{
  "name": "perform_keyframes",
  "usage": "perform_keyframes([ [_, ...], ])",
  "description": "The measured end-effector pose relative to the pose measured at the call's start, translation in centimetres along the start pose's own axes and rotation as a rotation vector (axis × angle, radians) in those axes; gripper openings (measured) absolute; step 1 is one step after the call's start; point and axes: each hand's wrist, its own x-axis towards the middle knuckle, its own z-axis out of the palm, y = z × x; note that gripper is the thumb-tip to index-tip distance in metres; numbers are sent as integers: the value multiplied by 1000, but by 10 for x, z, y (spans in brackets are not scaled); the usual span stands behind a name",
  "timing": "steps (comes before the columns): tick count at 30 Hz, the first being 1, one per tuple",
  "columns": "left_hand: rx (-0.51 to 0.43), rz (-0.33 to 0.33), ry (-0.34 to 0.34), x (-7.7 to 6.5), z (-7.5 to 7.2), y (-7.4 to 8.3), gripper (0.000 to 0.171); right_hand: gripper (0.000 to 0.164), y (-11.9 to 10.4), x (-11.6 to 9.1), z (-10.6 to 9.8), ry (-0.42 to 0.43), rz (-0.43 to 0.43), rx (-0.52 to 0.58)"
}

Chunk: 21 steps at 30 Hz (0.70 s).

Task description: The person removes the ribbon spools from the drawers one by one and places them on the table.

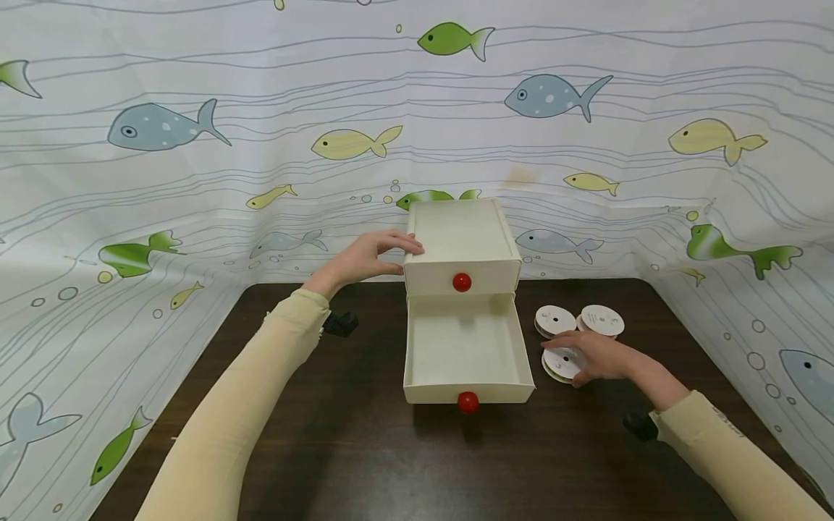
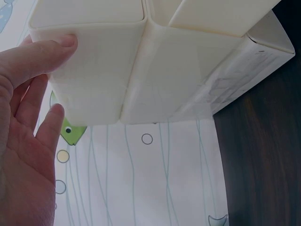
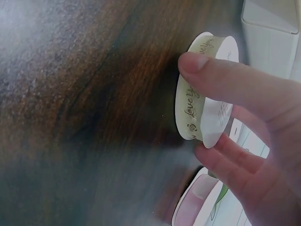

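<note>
A cream cabinet (image 1: 456,230) with two stacked drawers stands on the table. Its upper drawer (image 1: 430,278) is closed and its lower drawer (image 1: 423,394) is pulled out, with nothing seen inside. My left hand (image 1: 358,260) rests against the cabinet's upper left side. In the left wrist view, the thumb (image 2: 51,49) lies on the cream wall with the fingers spread. To the right of the drawer, my right hand (image 1: 606,354) pinches a ribbon spool (image 3: 217,120) between thumb and fingers. Its pale yellow-green ribbon carries "Love You" lettering.
Behind the gripped spool lie a second ribbon spool (image 1: 554,320) and a third spool (image 1: 602,320); pink ribbon (image 3: 192,205) shows on one in the right wrist view. Red round knobs (image 1: 468,402) jut from the drawers. A fish-patterned sheet (image 1: 365,87) surrounds the dark table (image 1: 326,449).
</note>
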Motion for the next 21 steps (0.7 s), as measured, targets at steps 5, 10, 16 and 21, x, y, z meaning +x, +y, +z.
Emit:
perform_keyframes([
  [5, 1, 8, 0, 2, -1, -4, 43, 77, -2, 0, 0, 2, 23, 1],
  [10, 18, 5, -7, 1, -1, -1, 41, 77, -3, -3, 1, 19, 41, -16],
  [16, 12, 8, -5, 1, -1, -2, 42, 75, -6, -6, 3, 43, 73, -65],
  [21, 24, -1, -5, 1, -1, -3, 42, 73, -10, -7, 1, 32, 98, -75],
])
